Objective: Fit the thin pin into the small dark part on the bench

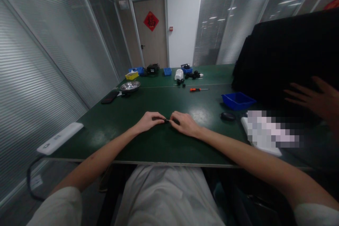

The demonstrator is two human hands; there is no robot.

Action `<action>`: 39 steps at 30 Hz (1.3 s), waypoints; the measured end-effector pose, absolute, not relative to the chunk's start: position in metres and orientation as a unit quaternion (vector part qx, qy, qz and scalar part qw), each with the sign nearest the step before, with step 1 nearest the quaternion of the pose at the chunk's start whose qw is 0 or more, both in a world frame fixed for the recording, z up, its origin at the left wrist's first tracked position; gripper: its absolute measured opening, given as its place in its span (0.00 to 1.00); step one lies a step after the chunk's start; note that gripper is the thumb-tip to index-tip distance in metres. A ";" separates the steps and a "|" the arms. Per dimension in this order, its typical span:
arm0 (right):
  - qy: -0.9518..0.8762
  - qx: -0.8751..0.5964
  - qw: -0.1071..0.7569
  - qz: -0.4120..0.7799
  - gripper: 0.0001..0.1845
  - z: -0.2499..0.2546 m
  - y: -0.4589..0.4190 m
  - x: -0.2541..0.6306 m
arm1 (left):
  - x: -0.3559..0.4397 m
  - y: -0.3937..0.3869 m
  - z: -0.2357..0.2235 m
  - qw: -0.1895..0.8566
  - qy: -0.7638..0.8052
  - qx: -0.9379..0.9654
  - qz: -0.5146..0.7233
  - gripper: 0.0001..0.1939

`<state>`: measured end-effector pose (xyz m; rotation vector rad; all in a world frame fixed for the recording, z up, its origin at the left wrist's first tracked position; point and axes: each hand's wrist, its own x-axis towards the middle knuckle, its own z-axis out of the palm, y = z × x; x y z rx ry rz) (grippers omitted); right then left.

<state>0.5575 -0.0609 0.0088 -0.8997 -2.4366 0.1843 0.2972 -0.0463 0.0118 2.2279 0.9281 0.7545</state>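
Over the middle of the table, near its front edge, my two hands meet fingertip to fingertip. My left hand (151, 120) is closed in a pinch on a small black piece (166, 120). A thin, light-coloured end of that piece reaches toward my right hand (183, 123), whose thumb and fingers are pinched together on it. The fingers hide most of the piece, and it is too small to tell its exact kind. Beyond the hands lies a screwdriver (196, 89) with an orange and black handle.
To the right are a blue tray (237, 101), a black mouse (227, 116) and another person's hand (314, 95) by a large black screen (288, 49). A metal bowl (130, 86), phone (110, 97) and white power strip (60, 138) lie left. Small bins (167, 71) stand at the back.
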 end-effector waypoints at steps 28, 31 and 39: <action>-0.917 -0.314 0.240 0.052 0.05 0.003 -0.060 0.555 | 0.315 -0.054 0.008 0.310 0.325 0.839 0.308 0.13; -0.917 -0.312 0.243 0.049 0.05 0.004 -0.060 0.555 | 0.314 -0.053 0.008 0.314 0.331 0.835 0.308 0.14; -0.915 -0.314 0.245 0.063 0.05 0.008 -0.063 0.556 | 0.312 -0.044 0.004 0.371 0.348 0.801 0.314 0.13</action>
